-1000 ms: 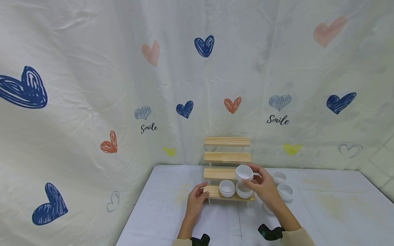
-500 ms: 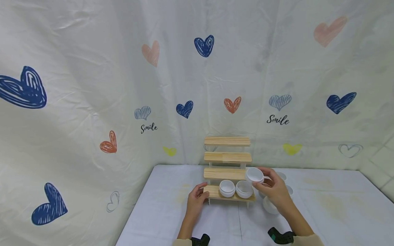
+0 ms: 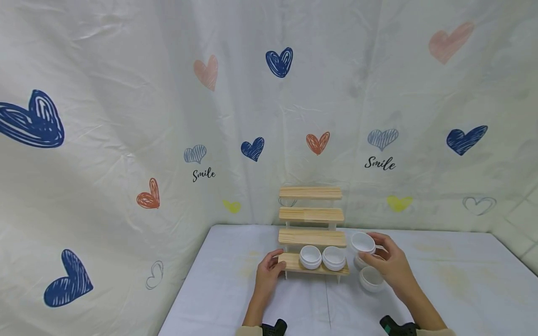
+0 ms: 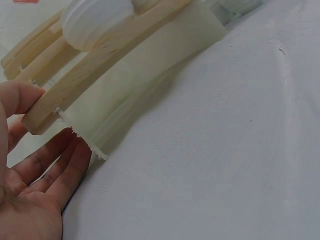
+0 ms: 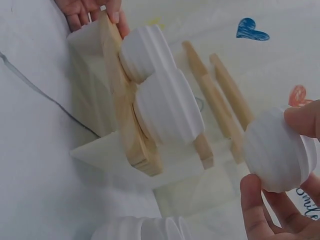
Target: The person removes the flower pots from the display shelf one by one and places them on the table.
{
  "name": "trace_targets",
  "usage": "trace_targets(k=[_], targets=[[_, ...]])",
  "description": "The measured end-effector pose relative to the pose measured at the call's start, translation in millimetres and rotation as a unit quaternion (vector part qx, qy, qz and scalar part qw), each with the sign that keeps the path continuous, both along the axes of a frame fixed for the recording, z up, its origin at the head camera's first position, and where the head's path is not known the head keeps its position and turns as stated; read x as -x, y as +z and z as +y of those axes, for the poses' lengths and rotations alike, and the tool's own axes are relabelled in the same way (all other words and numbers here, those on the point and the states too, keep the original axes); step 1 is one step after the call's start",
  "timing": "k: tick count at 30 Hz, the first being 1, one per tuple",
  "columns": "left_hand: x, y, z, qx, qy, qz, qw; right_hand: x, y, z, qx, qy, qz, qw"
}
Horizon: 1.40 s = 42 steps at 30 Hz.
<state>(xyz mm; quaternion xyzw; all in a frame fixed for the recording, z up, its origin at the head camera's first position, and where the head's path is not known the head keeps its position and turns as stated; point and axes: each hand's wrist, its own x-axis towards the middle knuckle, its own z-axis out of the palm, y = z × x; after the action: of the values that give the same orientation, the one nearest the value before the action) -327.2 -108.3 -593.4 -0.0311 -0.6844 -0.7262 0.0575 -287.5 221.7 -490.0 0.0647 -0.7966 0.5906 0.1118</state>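
A tiered wooden shelf stand [image 3: 312, 238] stands on the table, with two small white cups on its lowest tier: a left cup [image 3: 310, 257] and a right cup [image 3: 334, 258]. My left hand [image 3: 265, 275] holds the left end of that lowest tier [image 4: 85, 82], thumb over the edge and fingers beneath, beside the clear support. To the right of the stand, my right hand [image 3: 391, 263] grips another white cup [image 5: 277, 149] by its sides, thumb and fingers spread around the ridged wall. The held cup is upright, above other white cups.
A loose white cup [image 3: 371, 279] rests on the white-covered table [image 3: 462, 289], right of the stand. Another behind it is partly hidden by the held cup. A heart-printed curtain [image 3: 269, 112] hangs behind the table.
My right hand has carried the held cup rightward, from above the right end of the stand to beyond it, and slightly down. The left hand stays at the stand.
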Motion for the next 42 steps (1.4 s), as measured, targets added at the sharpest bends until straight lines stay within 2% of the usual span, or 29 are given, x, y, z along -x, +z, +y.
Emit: trace_targets(k=[9,17,23,33,42], targets=[[1.6,-1.1,0,-0.001,0.001,-0.001,1.0,-4.2,-7.0,12,-0.02,-0.008,0.001,1.0],[1.1,-1.1,0,-0.006,-0.003,-0.004,1.0,-8.3,-11.3,23,-0.037,-0.025,-0.027,0.999],[2.0,-1.4,0,-0.001,0.001,0.001,1.0,-11.6,-15.8,30,-0.043,-0.031,-0.028,0.998],[-1.1,0.8,1,-0.009,0.007,0.003,0.9999,-16.0,-30.8,43,-0.04,-0.037,-0.029,0.998],[0.1,0.2,0,-0.007,-0.003,-0.002,1.0,-22.8,-42.8,55,-0.061,-0.06,-0.062,0.994]])
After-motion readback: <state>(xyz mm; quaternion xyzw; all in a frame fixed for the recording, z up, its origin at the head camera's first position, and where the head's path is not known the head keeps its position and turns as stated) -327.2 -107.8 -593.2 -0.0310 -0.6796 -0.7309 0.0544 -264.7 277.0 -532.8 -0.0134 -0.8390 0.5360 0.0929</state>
